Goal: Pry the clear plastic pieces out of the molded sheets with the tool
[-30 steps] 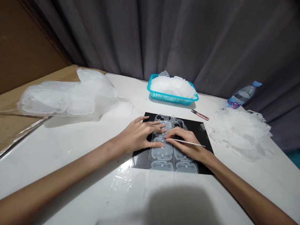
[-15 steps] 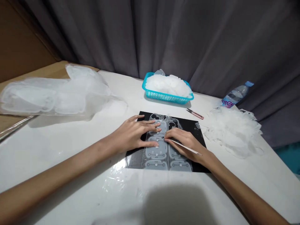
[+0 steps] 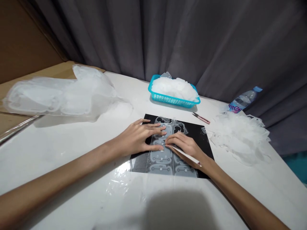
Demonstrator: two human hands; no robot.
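Near the left edge of the mat (image 3: 198,131), my left hand (image 3: 139,138) lies spread on the sheet (image 3: 161,159); my right hand (image 3: 188,144) pinches a tool (image 3: 187,155).

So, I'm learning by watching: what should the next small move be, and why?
Probably a short, light stroke of the white stick along the translucent sheet: the right hand grips it pen-like, one end down by the sheet, and the left hand lies spread over it, seemingly steadying it.
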